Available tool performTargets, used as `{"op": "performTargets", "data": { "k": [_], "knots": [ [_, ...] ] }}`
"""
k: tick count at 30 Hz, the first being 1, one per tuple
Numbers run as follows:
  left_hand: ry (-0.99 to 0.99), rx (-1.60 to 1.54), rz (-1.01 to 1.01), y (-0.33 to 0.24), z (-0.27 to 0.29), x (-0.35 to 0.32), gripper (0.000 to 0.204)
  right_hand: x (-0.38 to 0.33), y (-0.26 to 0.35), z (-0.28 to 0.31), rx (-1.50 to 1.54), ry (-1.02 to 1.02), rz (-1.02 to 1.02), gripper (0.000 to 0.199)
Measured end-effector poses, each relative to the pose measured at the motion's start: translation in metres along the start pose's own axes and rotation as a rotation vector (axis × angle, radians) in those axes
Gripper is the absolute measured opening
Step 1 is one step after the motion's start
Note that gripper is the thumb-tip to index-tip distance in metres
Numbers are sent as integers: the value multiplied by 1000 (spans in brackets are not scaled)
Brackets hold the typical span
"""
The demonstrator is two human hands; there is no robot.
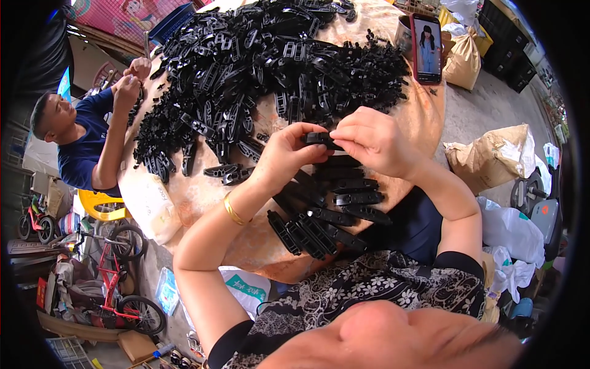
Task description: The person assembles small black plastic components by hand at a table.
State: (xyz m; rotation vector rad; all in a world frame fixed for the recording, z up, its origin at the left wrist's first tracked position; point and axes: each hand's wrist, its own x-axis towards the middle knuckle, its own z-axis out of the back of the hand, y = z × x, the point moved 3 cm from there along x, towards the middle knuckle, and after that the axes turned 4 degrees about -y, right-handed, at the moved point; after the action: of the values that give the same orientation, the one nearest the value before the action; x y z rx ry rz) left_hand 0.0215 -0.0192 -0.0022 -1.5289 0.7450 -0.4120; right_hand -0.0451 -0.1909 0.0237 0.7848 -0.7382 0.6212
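black part (316,138), long axis sideways, between left hand (284,154) and right hand (373,142)

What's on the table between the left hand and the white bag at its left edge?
In the head view, loose black parts lie between the left hand and white bag, with bare tabletop nearer the bag.

from the wearer's head, i look steeply down and forward over the fingers (354,133), near enough to set them about mid-frame, while my wide fisheye takes in the counter (424,120) around them and floor (491,109) beyond.
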Motion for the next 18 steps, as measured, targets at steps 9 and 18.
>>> {"op": "performTargets", "data": {
  "k": [9,18],
  "knots": [
    [-12,3,-108,-1,1,0,31,-1,4,-1,14,-49,-59,16],
    [46,-175,-43,-3,-7,-4,31,4,13,9,23,-172,-48,17]
  ]
}}
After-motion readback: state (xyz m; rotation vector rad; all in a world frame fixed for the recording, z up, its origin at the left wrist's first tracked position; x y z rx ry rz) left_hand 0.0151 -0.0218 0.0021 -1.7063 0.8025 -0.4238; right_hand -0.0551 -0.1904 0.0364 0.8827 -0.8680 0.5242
